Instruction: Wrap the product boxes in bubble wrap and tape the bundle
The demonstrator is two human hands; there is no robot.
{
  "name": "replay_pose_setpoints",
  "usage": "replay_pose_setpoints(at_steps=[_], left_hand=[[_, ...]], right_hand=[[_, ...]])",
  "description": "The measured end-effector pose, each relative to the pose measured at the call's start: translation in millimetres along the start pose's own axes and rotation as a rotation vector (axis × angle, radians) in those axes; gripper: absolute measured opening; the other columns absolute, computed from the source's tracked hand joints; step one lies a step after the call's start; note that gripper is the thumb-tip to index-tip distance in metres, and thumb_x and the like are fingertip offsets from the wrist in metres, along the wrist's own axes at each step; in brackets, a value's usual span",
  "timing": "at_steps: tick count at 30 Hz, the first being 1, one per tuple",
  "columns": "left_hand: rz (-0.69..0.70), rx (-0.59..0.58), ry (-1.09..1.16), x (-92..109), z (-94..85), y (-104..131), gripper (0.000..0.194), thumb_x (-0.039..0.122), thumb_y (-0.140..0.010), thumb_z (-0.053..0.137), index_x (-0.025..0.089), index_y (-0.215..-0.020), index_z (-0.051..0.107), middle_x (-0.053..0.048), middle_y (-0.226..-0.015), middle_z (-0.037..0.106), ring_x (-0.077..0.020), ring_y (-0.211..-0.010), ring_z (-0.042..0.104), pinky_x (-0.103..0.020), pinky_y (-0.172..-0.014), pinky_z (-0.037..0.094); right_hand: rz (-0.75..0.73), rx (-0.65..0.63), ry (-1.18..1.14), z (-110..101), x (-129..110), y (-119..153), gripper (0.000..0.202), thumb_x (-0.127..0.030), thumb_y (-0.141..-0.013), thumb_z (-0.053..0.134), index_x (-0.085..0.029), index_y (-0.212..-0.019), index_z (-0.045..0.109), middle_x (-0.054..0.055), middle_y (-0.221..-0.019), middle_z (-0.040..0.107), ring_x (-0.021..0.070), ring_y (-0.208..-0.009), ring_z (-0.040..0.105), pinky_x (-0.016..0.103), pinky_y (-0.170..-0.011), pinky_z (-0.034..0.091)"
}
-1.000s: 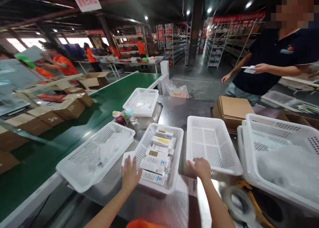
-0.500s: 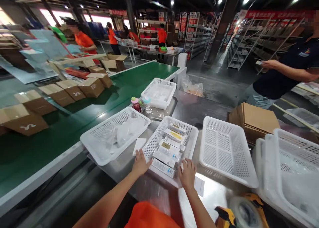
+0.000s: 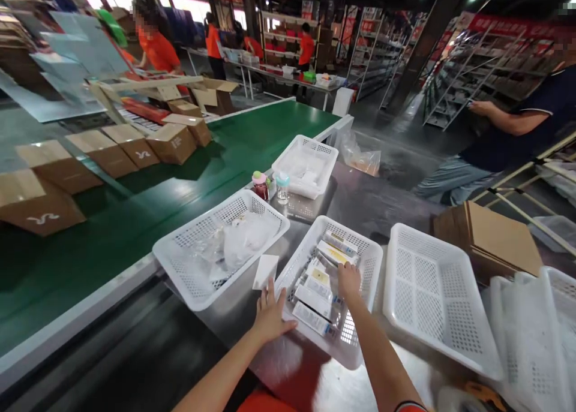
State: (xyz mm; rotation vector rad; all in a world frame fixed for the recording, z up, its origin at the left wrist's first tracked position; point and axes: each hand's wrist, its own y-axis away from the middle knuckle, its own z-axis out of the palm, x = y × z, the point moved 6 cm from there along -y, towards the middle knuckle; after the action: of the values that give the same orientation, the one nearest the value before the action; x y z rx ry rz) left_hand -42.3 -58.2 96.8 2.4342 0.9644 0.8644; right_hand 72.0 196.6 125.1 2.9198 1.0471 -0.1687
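In front of me a white perforated basket holds several small white boxes, some with gold or blue marks. My left hand lies with fingers spread at the basket's near left rim, its fingertips close to a white card on the metal table. Inside the basket, my right hand has its fingers curled down at the right end of a yellow-striped white box. Whatever those fingers grip is hidden under them.
Left of me a white basket contains clear plastic bags; another basket stands farther back, beside small bottles. A white basket and flattened cartons are on the right. Brown boxes sit along the green conveyor.
My right hand has moved from the basket's near right rim forward onto the boxes inside. My left hand stays at the left rim, fingers now more spread. The view has shifted.
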Motion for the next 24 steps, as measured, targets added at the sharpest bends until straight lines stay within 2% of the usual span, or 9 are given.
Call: replay_pose_setpoints(at_steps=[5, 9, 12, 15, 17, 19, 20, 22, 24], left_hand=[[0.069, 0.039, 0.005, 3.6, -1.4, -7.4, 0.102, 0.056, -0.070, 0.067, 0.012, -0.155, 0.030, -0.019, -0.165, -0.017, -0.0515, -0.149, -0.002, -0.059, -0.119, 0.012], [0.073, 0.005, 0.012, 9.6, -7.5, -20.4, 0.103, 0.053, -0.067, 0.072, 0.008, -0.152, 0.033, -0.024, -0.162, -0.021, -0.0545, -0.147, 0.002, -0.062, -0.117, 0.014], [0.120, 0.039, 0.103, 17.0, -13.5, -21.5, 0.095, 0.050, -0.072, 0.070, 0.010, -0.151, 0.035, -0.023, -0.163, -0.019, -0.0523, -0.148, -0.005, -0.066, -0.116, 0.012], [0.149, 0.219, 0.300, 25.0, -20.8, -3.1, 0.075, 0.049, -0.081, 0.063, 0.015, -0.146, 0.045, -0.019, -0.167, -0.006, -0.0451, -0.151, -0.009, -0.066, -0.117, 0.007], [0.223, 0.286, 0.492, 35.2, -19.3, 18.8, 0.062, 0.050, -0.081, 0.063, 0.016, -0.133, 0.058, -0.019, -0.164, 0.021, -0.0420, -0.151, 0.013, -0.061, -0.119, 0.016], [0.311, 0.199, 0.764, 46.4, -8.8, 40.2, 0.051, 0.051, -0.080, 0.061, 0.017, -0.118, 0.065, -0.019, -0.141, 0.055, -0.0363, -0.133, 0.048, -0.052, -0.111, 0.038], [0.312, 0.128, 0.913, 48.4, -1.6, 48.5, 0.048, 0.051, -0.079, 0.061, 0.016, -0.112, 0.066, -0.017, -0.125, 0.066, -0.0325, -0.118, 0.060, -0.047, -0.102, 0.047], [0.220, 0.036, 1.187, 40.1, 11.7, 58.0, 0.047, 0.052, -0.077, 0.062, 0.015, -0.106, 0.065, -0.013, -0.103, 0.073, -0.0268, -0.095, 0.068, -0.039, -0.086, 0.054], [0.104, 0.019, 1.348, 17.0, 20.3, 57.2, 0.048, 0.051, -0.073, 0.065, 0.014, -0.103, 0.064, -0.013, -0.095, 0.074, -0.0259, -0.090, 0.069, -0.037, -0.081, 0.054]], right_hand=[[0.163, 0.072, -0.110, -24.3, 23.1, 21.4, 0.028, -0.029, -0.100, 0.035, -0.019, -0.096, 0.061, 0.011, -0.097, 0.068, 0.0230, -0.089, 0.062, 0.031, -0.071, 0.042], [0.325, 0.201, -0.691, -45.5, 31.8, 72.1, 0.034, -0.053, -0.095, 0.037, -0.021, -0.094, 0.051, 0.002, -0.071, 0.063, 0.0186, -0.063, 0.059, 0.028, -0.057, 0.043], [0.420, 0.260, -0.989, -47.5, 10.2, 116.0, 0.037, -0.060, -0.088, 0.046, -0.023, -0.093, 0.046, -0.005, -0.060, 0.053, 0.0155, -0.051, 0.053, 0.027, -0.050, 0.043], [0.460, 0.303, -1.106, -39.4, -28.1, 155.0, 0.035, -0.059, -0.086, 0.052, -0.025, -0.090, 0.044, -0.006, -0.065, 0.052, 0.0127, -0.049, 0.052, 0.025, -0.046, 0.043], [0.456, 0.284, -1.178, -29.1, -56.6, 177.2, 0.036, -0.059, -0.087, 0.052, -0.025, -0.089, 0.042, -0.006, -0.068, 0.052, 0.0119, -0.049, 0.053, 0.024, -0.043, 0.042], [0.434, 0.245, -1.229, -20.0, -82.3, 196.5, 0.035, -0.059, -0.089, 0.050, -0.026, -0.088, 0.041, -0.005, -0.069, 0.053, 0.0122, -0.051, 0.055, 0.023, -0.043, 0.043], [0.412, 0.215, -1.238, -16.9, -93.3, 204.7, 0.034, -0.058, -0.091, 0.050, -0.025, -0.088, 0.040, -0.005, -0.070, 0.054, 0.0127, -0.052, 0.056, 0.023, -0.044, 0.044], [0.322, 0.133, -1.215, -14.7, -111.0, 217.1, 0.031, -0.055, -0.093, 0.049, -0.024, -0.090, 0.043, -0.002, -0.073, 0.059, 0.0141, -0.058, 0.060, 0.025, -0.050, 0.048], [0.176, 0.042, -1.125, -16.2, -121.0, 223.9, 0.026, -0.048, -0.095, 0.047, -0.023, -0.097, 0.050, 0.003, -0.084, 0.066, 0.0169, -0.070, 0.065, 0.029, -0.061, 0.053]])
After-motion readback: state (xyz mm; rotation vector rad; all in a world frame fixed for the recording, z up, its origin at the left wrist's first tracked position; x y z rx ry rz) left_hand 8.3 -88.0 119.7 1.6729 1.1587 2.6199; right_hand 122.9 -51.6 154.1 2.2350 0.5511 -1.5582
